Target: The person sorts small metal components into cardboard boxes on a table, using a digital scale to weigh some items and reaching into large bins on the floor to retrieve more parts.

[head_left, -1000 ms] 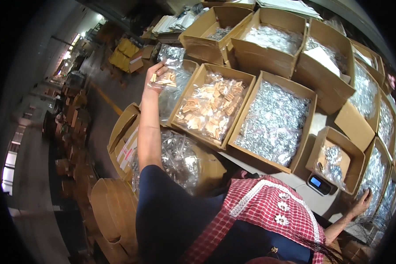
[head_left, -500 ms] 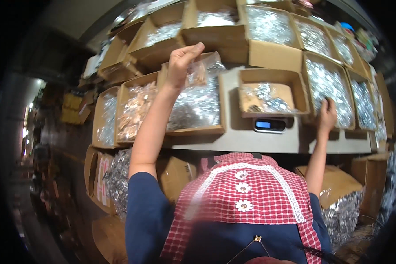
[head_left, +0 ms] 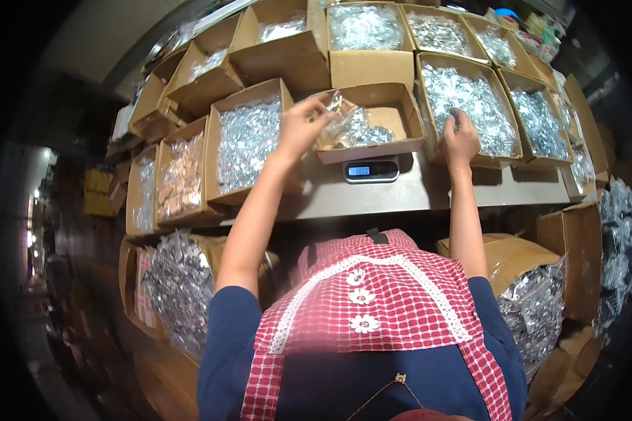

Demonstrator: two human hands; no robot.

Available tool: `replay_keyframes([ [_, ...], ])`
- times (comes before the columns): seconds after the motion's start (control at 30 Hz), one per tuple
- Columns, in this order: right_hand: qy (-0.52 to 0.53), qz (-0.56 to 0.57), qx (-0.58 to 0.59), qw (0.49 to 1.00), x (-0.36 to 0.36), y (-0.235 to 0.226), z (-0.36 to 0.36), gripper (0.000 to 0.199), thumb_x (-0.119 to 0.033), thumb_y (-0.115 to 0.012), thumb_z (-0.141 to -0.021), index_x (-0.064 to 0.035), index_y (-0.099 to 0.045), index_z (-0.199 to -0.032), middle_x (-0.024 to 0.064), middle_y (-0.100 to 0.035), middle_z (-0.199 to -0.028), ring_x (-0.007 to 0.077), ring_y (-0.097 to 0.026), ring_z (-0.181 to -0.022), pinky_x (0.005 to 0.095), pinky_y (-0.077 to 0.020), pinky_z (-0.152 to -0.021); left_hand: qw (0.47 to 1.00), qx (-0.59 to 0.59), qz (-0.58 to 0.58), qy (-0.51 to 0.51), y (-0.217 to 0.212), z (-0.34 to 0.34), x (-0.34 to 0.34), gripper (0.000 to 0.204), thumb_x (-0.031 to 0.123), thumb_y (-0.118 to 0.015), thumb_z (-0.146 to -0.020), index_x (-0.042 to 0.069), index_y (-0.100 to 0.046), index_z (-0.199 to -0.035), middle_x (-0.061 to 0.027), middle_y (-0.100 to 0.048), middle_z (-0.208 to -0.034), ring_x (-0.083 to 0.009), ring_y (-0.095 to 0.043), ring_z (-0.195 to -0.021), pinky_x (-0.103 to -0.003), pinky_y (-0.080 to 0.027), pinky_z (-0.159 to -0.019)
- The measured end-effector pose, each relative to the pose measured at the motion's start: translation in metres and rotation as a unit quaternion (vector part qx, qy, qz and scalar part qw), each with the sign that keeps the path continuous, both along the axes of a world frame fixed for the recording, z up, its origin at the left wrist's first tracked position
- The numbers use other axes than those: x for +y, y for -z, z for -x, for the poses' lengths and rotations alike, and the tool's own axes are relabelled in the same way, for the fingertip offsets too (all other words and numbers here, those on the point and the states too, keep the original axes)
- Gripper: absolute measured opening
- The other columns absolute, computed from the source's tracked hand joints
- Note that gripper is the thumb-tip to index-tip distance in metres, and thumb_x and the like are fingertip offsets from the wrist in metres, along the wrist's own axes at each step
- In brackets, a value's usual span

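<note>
My left hand (head_left: 303,128) is at the left wall of a small cardboard box (head_left: 372,151), fingers closed on a clear plastic bag (head_left: 342,107) with copper-coloured pieces in it. Inside that box lie several clear bags of silvery parts (head_left: 359,130). The box rests on a small digital scale (head_left: 371,170) with a lit blue display. My right hand (head_left: 461,140) is over the near left edge of a larger carton (head_left: 502,158) heaped with silvery bagged parts (head_left: 474,102). Its fingers are curled together, and what they hold, if anything, is too small to name.
Left of the scale stand a carton of silvery packets (head_left: 247,137) and one of copper-coloured packets (head_left: 181,168). More open cartons (head_left: 369,28) line the back. Below the grey table edge (head_left: 414,200) are bulging bags of metal parts (head_left: 179,284) at left and right.
My left hand has come down from above the silvery carton to the small box, bringing the bag. My right hand has lifted a little, its fingers now pointing up. The whole view has shifted.
</note>
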State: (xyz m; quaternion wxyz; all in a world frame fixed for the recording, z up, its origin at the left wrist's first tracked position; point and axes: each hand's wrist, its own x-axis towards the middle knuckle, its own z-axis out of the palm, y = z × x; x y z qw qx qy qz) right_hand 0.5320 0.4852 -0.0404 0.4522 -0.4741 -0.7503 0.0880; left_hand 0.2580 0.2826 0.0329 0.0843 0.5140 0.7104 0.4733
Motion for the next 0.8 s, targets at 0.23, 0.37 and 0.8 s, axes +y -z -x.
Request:
replay_keyframes([
  [0.23,0.005,-0.059,0.003,0.998,0.010,0.007,0.000,0.017,-0.020,-0.058,-0.083,-0.0152,-0.068,-0.096,0.0078,-0.069,-0.086,0.0281,-0.065,-0.079,0.0403,-0.0517,-0.067,0.964,-0.141,0.006,-0.225,0.002,-0.015,-0.154,0.015,0.012,-0.068,-0.085,-0.002,-0.065,-0.083,-0.0054,-0.069,-0.084,-0.0077,-0.056,-0.072,-0.022,-0.045,-0.069],
  [0.37,-0.023,-0.031,-0.022,0.999,0.007,0.017,0.009,0.024,-0.024,-0.054,-0.087,-0.0134,-0.068,-0.103,0.0121,-0.070,-0.092,0.0316,-0.066,-0.081,0.0408,-0.0515,-0.071,0.903,-0.285,-0.081,-0.311,0.057,-0.057,-0.282,0.015,0.014,-0.065,-0.088,0.000,-0.062,-0.084,-0.0104,-0.070,-0.091,-0.0100,-0.061,-0.077,-0.023,-0.047,-0.070],
  [0.8,-0.129,-0.263,0.032,0.955,-0.060,0.010,-0.008,0.031,-0.012,-0.052,-0.074,-0.0073,-0.071,-0.098,0.0104,-0.070,-0.098,0.0312,-0.063,-0.088,0.0436,-0.0442,-0.083,0.689,-0.248,-0.269,-0.626,0.041,-0.212,-0.561,0.018,0.003,-0.056,-0.088,-0.001,-0.059,-0.105,-0.0079,-0.062,-0.095,-0.0181,-0.065,-0.084,-0.027,-0.051,-0.071],
])
